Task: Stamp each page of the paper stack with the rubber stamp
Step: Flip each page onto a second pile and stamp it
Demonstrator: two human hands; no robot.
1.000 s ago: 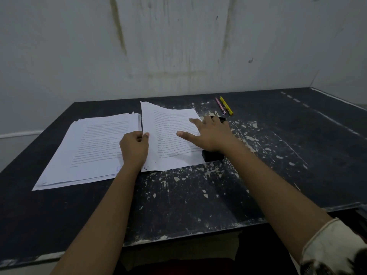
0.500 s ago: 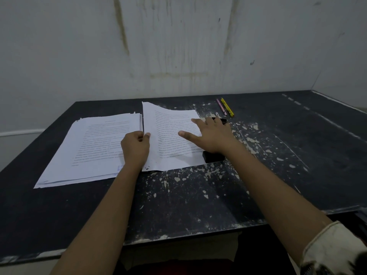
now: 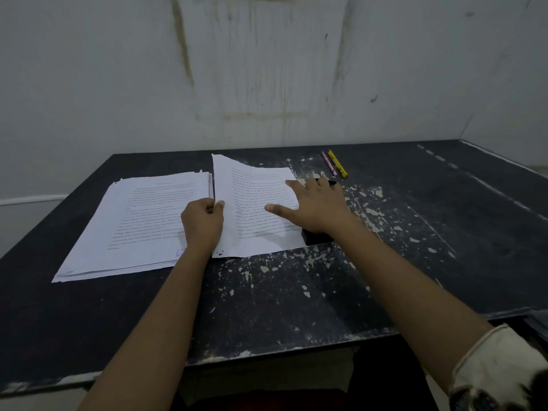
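View from my head, looking down at a dark, paint-chipped table [image 3: 296, 307].

(a) Paper stack [image 3: 142, 221]: lies flat to my left, printed side up, with a faint blue stamp mark [image 3: 180, 252] at its near right corner.

(b) Page [image 3: 255, 203]: 1 separate printed sheet just to the right of the stack, its far left corner curling up off the table.

(c) My left hand [image 3: 202, 223]: fingers curled, thumb on top, pinching the left edge of the page where it meets the stack.

(d) My right hand [image 3: 314, 206]: fingers straight and spread, palm down on the right side of the page, holding nothing.

(e) Black block [image 3: 315, 237]: lies under the heel of my right hand at the page's right edge. I cannot tell whether it is the rubber stamp.

(f) 2 pens, a pink pen [image 3: 328, 162] and a yellow pen [image 3: 338, 164], lie side by side beyond my right hand, near the wall.
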